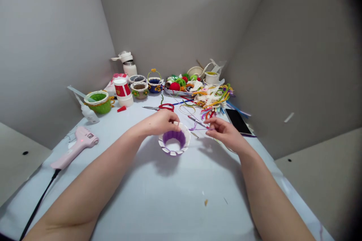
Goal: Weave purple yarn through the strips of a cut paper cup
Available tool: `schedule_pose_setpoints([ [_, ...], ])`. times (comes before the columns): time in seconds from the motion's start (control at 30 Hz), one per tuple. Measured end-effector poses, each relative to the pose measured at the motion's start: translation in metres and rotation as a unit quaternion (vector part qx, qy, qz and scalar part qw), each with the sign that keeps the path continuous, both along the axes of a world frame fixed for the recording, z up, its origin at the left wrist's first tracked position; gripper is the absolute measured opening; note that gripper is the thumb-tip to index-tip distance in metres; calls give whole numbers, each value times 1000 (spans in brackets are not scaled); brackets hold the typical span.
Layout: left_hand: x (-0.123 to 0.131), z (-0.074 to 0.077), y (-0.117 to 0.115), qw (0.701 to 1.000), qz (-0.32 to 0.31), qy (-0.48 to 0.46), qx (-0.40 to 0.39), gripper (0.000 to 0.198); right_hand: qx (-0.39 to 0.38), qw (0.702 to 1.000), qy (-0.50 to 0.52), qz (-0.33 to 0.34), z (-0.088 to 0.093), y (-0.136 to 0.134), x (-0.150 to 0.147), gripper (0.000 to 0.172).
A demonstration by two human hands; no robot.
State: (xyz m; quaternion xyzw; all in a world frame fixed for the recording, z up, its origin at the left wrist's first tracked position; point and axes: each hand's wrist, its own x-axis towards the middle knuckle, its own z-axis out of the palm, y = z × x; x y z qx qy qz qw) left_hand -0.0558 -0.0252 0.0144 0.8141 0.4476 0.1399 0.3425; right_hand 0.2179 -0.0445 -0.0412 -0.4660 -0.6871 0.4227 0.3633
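Note:
A small cup [174,151] with a white slotted rim and purple yarn around its wall is tilted so that I look into it. My left hand [164,122] is closed on its far rim, thumb inside and fingers outside. To the right, my right hand [223,131] pinches a strand of purple yarn [199,129], which runs across to the cup. A slim red-and-silver pen-like tool [198,121] lies close to the right fingertips; whether they touch it I cannot tell. Beyond the left hand lie red-handled scissors [166,107].
A pink glue gun [76,147] with a black cord lies at the left. Small decorated baskets [139,90], a white bottle [129,67] and a red-and-white container [123,92] stand behind. Yarn and pipe cleaners [213,96] are heaped at the back right, near a phone [239,121].

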Motion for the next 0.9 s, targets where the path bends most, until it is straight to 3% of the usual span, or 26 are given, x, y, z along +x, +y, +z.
schedule_pose_setpoints([
  [0.17,-32,21,6,999,32,36,-13,26,62,987,84,-119,-4,10,13,28],
  [0.37,-36,16,10,999,29,44,-13,24,149,960,38,-232,-6,16,15,24],
  [0.53,-24,-3,12,997,-39,64,-14,22,132,974,5,-186,-7,11,6,26],
  [0.63,-22,-6,12,992,-79,87,-35,29,126,977,16,-171,-5,10,-1,25],
  [0.77,-13,2,19,995,-75,21,-56,41,135,979,25,-152,14,19,-12,23],
  [0.83,-2,4,26,996,-53,-26,-72,38,149,980,17,-132,27,28,-19,23],
  [0.9,11,2,32,988,-70,-66,-120,35,157,981,3,-111,36,38,-27,22],
])
